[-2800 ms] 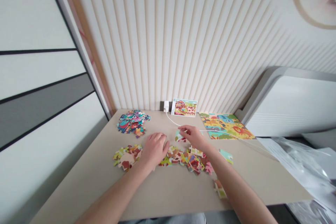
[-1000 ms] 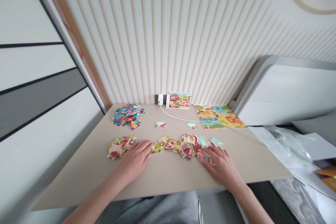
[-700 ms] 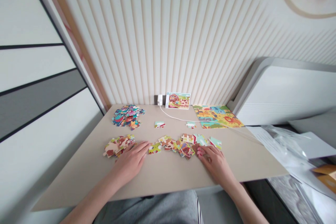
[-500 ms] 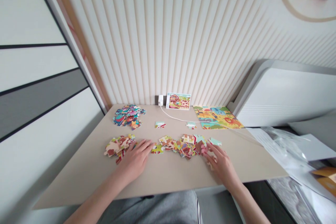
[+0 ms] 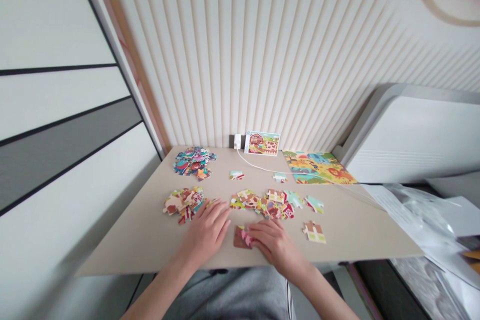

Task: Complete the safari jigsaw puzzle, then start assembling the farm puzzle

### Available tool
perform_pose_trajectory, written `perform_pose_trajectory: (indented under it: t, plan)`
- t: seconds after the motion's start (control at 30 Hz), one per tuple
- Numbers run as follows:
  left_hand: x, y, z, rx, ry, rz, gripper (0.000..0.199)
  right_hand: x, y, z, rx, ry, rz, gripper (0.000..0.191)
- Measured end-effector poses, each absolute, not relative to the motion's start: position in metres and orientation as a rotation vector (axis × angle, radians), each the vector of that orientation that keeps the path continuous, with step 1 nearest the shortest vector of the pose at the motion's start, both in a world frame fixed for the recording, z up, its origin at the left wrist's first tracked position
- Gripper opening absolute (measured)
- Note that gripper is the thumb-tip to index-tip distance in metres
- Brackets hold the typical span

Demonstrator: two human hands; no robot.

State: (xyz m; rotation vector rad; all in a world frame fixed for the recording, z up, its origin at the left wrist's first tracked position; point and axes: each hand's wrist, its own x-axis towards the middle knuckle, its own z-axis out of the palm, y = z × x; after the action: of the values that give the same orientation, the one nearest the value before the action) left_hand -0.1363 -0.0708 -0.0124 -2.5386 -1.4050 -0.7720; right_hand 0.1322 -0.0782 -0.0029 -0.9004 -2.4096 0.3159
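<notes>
My right hand [image 5: 275,242] pinches the right side of a brown puzzle piece [image 5: 239,238] with a pink figure, low over the front of the table. To its left, my left hand [image 5: 206,227] rests with fingers stretched out and holds nothing that I can see. Its fingertips are beside a small heap of farm puzzle pieces [image 5: 180,201] and partly cover that heap's right end. Beyond my right hand lies a longer heap of mixed pieces [image 5: 275,204]. A brown and cream piece [image 5: 314,232] lies alone to the right, below a pale green and red piece [image 5: 315,204].
A heap of blue pieces [image 5: 192,161] sits at the back left. Two single pieces, one on the left [image 5: 236,175] and one on the right [image 5: 280,177], lie mid-table. A farm picture card [image 5: 262,143] leans on the wall. A white cable [image 5: 258,168] crosses an assembled animal puzzle [image 5: 318,166].
My right hand has moved left and nearer to me with the brown and pink piece. The brown and cream piece now lies uncovered at right. My left hand stays beside its heap.
</notes>
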Motion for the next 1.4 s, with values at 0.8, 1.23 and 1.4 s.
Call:
perform_pose_trajectory:
  t: [0.8,1.23,1.4]
  plan:
    - [-0.129,0.023,0.011,-2.753,-1.369,-0.666,0.038,0.266,0.037,0.003,-1.435,-2.326,0.060,0.044]
    - [-0.125,0.092,-0.040,-2.809,-1.362,-0.649,0.048,0.212,0.095,-0.008,-1.458,-2.510,0.166,0.042]
    - [-0.127,0.090,-0.042,-2.816,-1.348,-0.676,0.050,0.225,0.102,-0.008,-1.529,-2.459,0.135,0.042]
